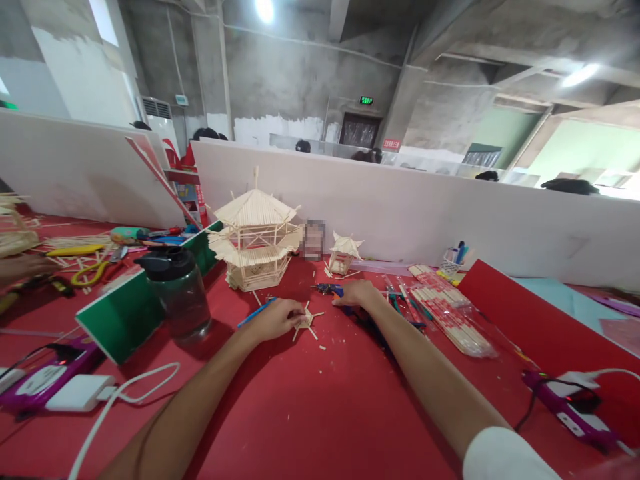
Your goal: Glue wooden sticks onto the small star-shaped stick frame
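Note:
My left hand (283, 319) is pinched on one side of a small star-shaped frame of wooden sticks (309, 321), which lies on the red tabletop. Its fingertips hide part of that frame. A blue glue gun (331, 289) is in my right hand (356, 294), its tip pointing left just beyond the stick frame; the hand covers much of its body. Behind my left hand stands a large two-tiered pagoda model (257, 240) built of sticks. A smaller stick pavilion (345, 253) sits beyond my right hand. Beside my left wrist lies a blue pen (257, 312).
A dark water bottle (179, 293) stands at left beside a green divider (120, 317). Bagged wooden sticks (453, 317) lie at right, near a red board (505, 313). Purple power strips (570, 410) and white cables lie on both sides. Another person's hand (23, 268) is at far left.

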`<state>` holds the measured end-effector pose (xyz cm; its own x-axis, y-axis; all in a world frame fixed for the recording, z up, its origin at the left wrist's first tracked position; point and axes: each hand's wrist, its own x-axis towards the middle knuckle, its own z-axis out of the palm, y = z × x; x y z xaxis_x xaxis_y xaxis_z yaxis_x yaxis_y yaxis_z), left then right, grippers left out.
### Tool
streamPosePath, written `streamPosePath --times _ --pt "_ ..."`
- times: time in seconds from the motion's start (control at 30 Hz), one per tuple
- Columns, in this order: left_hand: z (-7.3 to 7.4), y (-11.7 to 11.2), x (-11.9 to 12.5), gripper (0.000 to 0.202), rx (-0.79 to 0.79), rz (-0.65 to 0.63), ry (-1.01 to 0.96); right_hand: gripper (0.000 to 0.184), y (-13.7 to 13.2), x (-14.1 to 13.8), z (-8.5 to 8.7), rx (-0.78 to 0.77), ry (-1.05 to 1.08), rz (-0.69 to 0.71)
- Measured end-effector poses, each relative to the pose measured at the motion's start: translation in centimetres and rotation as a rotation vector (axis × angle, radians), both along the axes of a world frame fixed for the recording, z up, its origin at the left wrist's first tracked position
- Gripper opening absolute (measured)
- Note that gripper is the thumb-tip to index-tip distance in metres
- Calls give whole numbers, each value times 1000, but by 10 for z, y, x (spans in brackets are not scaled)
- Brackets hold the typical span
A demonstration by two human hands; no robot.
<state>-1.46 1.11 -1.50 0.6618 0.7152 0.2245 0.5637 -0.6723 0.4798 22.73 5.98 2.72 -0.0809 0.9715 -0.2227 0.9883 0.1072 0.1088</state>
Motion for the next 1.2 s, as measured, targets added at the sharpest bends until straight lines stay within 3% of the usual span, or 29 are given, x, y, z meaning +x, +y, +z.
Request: streamPosePath --times 0.13,0.27,0.5,0.7,0.93,1.07,1.2 --pt "-3 1 0 24 -12 -6 -22 48 11 -16 8 120 52 22" --pt "-6 -1 0 20 -26 -14 -35 46 34 -42 4 250 150 43" --pt "-1 -7 1 17 -33 -5 -23 70 90 -68 -13 228 272 18" --pt "3 -11 0 19 -39 -14 -26 79 114 -69 -16 182 315 -58" --pt "1 -10 1 22 -52 -18 -46 81 113 -73 -8 205 385 -84" --pt "1 -8 1 20 -41 -17 -23 63 95 -68 -3 294 449 -12" --pt "2 -7 2 24 -30 4 -15 41 58 -55 3 354 524 99"
